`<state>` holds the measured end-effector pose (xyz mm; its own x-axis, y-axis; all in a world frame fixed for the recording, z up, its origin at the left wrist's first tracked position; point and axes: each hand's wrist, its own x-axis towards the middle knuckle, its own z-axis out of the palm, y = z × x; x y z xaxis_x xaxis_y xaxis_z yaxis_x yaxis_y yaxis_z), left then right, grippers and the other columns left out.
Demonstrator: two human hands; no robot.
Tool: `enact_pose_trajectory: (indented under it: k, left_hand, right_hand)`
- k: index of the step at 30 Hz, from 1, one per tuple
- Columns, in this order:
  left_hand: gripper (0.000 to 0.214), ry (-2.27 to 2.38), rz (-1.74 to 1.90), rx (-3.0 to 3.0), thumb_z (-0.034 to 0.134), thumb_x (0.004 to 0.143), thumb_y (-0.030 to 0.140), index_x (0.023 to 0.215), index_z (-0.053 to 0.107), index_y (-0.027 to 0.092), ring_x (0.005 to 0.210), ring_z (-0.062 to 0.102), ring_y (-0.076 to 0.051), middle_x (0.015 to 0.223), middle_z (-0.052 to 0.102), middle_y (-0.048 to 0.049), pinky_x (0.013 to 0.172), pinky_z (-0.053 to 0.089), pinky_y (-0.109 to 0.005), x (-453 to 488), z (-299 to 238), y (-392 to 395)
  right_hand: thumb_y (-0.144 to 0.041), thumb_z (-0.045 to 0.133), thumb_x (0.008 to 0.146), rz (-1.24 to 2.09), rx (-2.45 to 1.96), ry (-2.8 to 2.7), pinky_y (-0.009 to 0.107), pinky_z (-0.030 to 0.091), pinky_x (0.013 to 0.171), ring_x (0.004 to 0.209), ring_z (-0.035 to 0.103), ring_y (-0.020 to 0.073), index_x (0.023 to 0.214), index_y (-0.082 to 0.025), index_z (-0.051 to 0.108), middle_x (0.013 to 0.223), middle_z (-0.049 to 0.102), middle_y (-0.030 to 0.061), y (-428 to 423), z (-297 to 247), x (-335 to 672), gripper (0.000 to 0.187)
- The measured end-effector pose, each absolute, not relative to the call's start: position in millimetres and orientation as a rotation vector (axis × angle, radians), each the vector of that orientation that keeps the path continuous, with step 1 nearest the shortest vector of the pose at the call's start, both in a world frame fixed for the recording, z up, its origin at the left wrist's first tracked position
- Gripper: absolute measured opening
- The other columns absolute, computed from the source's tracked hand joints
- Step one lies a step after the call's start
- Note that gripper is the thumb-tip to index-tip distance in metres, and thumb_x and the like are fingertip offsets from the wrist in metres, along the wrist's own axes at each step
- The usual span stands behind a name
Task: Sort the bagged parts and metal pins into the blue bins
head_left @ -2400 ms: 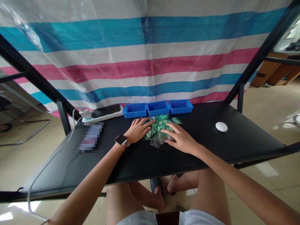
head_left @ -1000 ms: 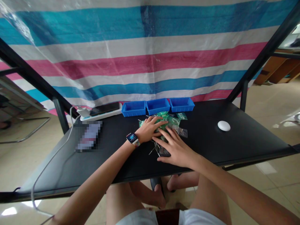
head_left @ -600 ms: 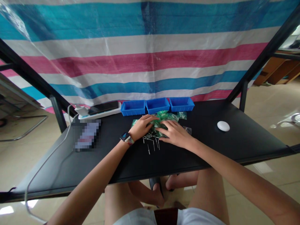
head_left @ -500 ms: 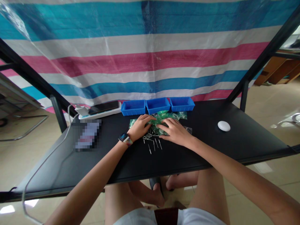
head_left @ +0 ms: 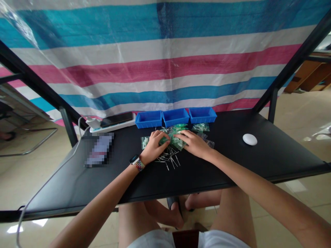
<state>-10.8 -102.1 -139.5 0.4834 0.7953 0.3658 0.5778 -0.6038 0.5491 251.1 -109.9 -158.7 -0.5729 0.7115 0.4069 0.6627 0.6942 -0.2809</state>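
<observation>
My left hand (head_left: pixel 155 147) has its fingers curled and its thumb bent in toward them, closed at the edge of a green-tinted clear plastic bag (head_left: pixel 178 142). Over the same bag's right side lies my right hand (head_left: pixel 196 144), fingers stretched out and apart, their tips touching the plastic. Just in front of the bag, a loose pile of silver rivets (head_left: pixel 169 156) with thin pins spreads over the black table. Another small bag (head_left: pixel 144 142) with white pieces sits left of my left hand. Behind my right hand is a further green-tinted bag (head_left: pixel 201 127).
Three blue bins stand in a row at the back: left bin (head_left: pixel 148 124), middle bin (head_left: pixel 176 122), right bin (head_left: pixel 202 120). A power strip (head_left: pixel 113 127) bears a dark phone (head_left: pixel 117 119). A white round object (head_left: pixel 250 139) lies to the right, a blurred-out item (head_left: pixel 100 150) to the left.
My left hand has shifted slightly nearer, its fingers more curled. My right hand has stayed close to its place, and the bag between them shows more. The view has moved slightly.
</observation>
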Motion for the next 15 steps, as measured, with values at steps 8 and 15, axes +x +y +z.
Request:
enact_pose_trajectory:
  k: [8, 15]
  left_hand:
    - [0.037, 1.363, 0.874, 2.578, 0.053, 0.108, 0.042, 0.138, 0.064, 0.023, 0.135, 0.054, -0.034, 0.145, 0.063, -0.0114, 0.118, 0.041, -0.055, -29, -130, -103]
    - [0.060, 1.271, 0.561, 2.658, 0.049, 0.108, 0.054, 0.157, 0.053, 0.020, 0.150, 0.046, -0.039, 0.164, 0.048, -0.0166, 0.125, 0.038, -0.058, -14, -138, -67]
  right_hand:
    - [-0.031, 0.081, 0.082, 0.099, -1.107, -2.361, 0.060, 0.051, 0.115, 0.128, 0.059, 0.0386, 0.152, -0.028, 0.059, 0.138, 0.058, 0.0145, -136, -128, 264, 0.074]
    - [-0.037, 0.054, 0.103, 0.242, -1.159, -2.255, 0.059, 0.041, 0.125, 0.149, 0.048, 0.0370, 0.153, -0.021, 0.054, 0.158, 0.051, 0.0174, -95, -139, 256, 0.053]
